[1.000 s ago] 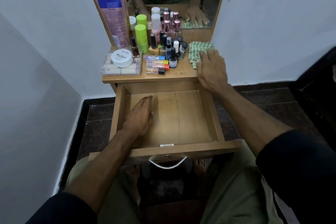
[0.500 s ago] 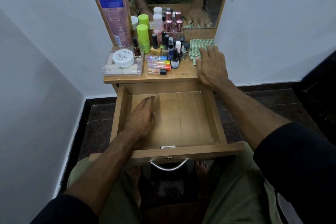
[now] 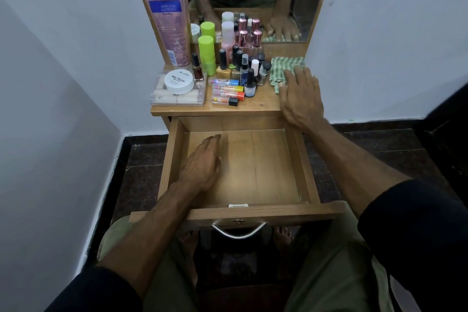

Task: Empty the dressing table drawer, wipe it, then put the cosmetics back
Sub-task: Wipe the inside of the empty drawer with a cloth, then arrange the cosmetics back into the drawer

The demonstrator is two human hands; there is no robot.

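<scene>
Left hand (image 3: 202,162) flat in drawer (image 3: 302,167); right hand (image 3: 301,96) spread, half-hiding cloth (image 3: 283,68) (edge only).

Plain white walls (image 3: 63,63) meet in a corner, edged below by a dark skirting band (image 3: 379,123); the floor (image 3: 141,172) is dark tile — perhaps speckled stone — under dim, even light.
</scene>
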